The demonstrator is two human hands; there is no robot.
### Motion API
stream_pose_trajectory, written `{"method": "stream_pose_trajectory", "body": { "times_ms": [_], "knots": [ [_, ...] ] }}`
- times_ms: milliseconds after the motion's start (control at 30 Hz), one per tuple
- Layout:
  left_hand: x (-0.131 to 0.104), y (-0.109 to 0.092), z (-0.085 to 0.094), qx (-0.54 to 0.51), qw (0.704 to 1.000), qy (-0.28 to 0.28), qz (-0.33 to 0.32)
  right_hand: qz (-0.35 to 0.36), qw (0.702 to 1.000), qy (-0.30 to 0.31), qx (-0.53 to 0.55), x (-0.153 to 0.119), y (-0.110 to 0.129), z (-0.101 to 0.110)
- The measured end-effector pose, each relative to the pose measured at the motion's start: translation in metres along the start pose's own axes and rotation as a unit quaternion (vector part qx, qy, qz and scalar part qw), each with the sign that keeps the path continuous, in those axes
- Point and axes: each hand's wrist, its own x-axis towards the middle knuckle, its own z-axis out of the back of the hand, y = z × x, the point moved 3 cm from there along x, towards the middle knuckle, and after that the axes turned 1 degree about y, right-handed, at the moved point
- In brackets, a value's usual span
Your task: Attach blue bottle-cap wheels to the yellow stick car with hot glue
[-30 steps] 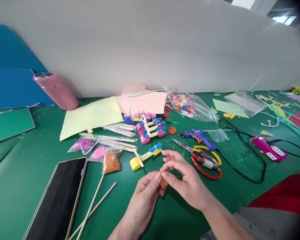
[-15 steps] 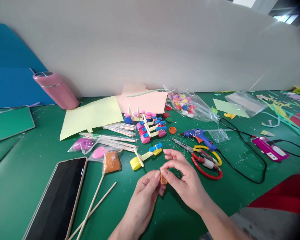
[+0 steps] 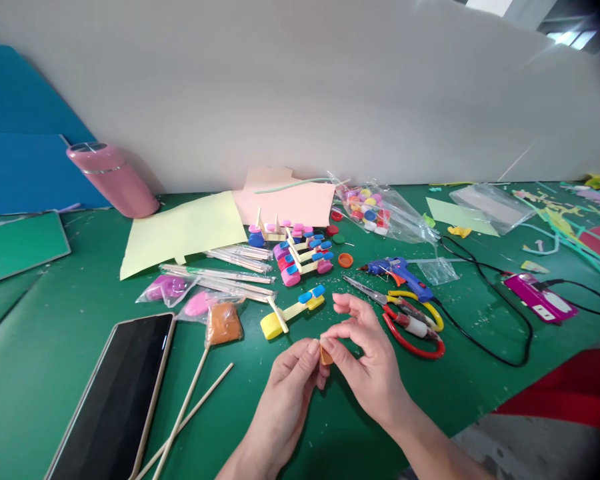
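My left hand [image 3: 294,383] and my right hand [image 3: 365,357] meet over the near part of the table, fingertips pinching a small piece of orange-brown clay [image 3: 326,355] between them. Part of the clay is hidden by the fingers. Just beyond them lies a yellow clay-and-stick model [image 3: 287,315] with two blue ovals at one end. To the left a clear bag of similar brown clay [image 3: 224,324] rests near two crossed wooden sticks [image 3: 196,407]. Behind the yellow model, several pink, blue and purple models [image 3: 304,257] stand in a group.
A phone [image 3: 115,400] lies at the left, a pink bottle [image 3: 113,180] behind it. Scissors [image 3: 410,320] and a blue glue gun [image 3: 397,272] with its black cable sit to the right. Farther back are a bag of coloured caps [image 3: 375,207] and wrapped sticks [image 3: 220,283].
My right hand's outer fingers have shifted slightly, and the clay has turned a little between the fingertips. Both hands keep their pinch; the things on the table have not moved.
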Motion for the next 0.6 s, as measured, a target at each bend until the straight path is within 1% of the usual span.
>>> {"method": "stream_pose_trajectory", "body": {
  "times_ms": [133, 333, 467, 600],
  "knots": [
    [-0.0001, 0.0, 0.0001, -0.001, 1.0, -0.006, 0.0, -0.006, 1.0, -0.006, 0.01, -0.0014, -0.0025, -0.0008],
    [-0.001, 0.0009, 0.0005, -0.008, 1.0, -0.01, 0.008, -0.039, 0.996, 0.026, 0.075, -0.0027, -0.0052, 0.0016],
    [-0.0003, 0.001, 0.0003, -0.017, 1.0, -0.012, 0.012, -0.031, 0.996, 0.043, 0.069, -0.0011, -0.0035, 0.0019],
    [-0.0003, 0.0004, -0.0005, -0.017, 1.0, -0.007, 0.014, -0.027, 0.997, 0.048, 0.053, 0.0003, -0.0015, 0.0011]
  ]
}}
